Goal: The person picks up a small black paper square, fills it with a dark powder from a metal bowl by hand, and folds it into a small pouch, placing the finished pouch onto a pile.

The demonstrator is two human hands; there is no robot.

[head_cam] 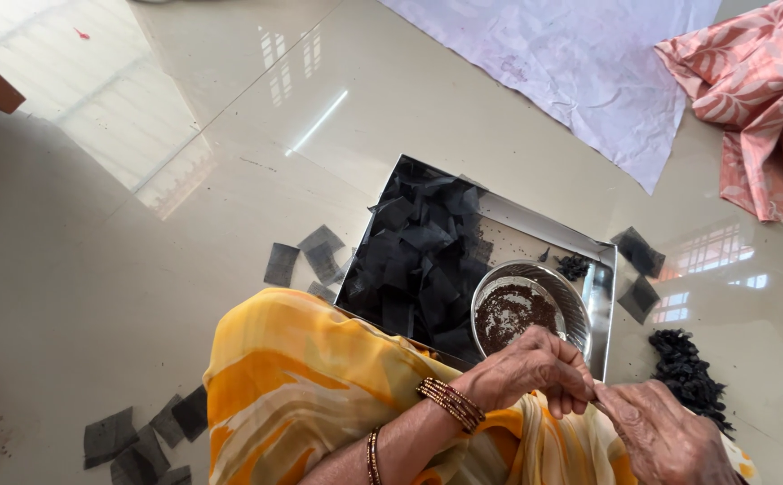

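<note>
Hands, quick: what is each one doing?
Left hand: fingers pinched shut at the right hand's fingertips; what it pinches cannot be told.
Right hand: closed, contents hidden.

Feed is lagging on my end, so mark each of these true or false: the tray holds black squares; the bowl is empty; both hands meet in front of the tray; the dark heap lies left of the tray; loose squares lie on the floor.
1. The steel tray holds black mesh squares: true.
2. The bowl is empty: false, it holds dark brown grains.
3. The left hand and right hand meet fingertip to fingertip: true.
4. The dark heap lies left of the tray: false, right.
5. Loose squares lie on the floor: true.
</note>
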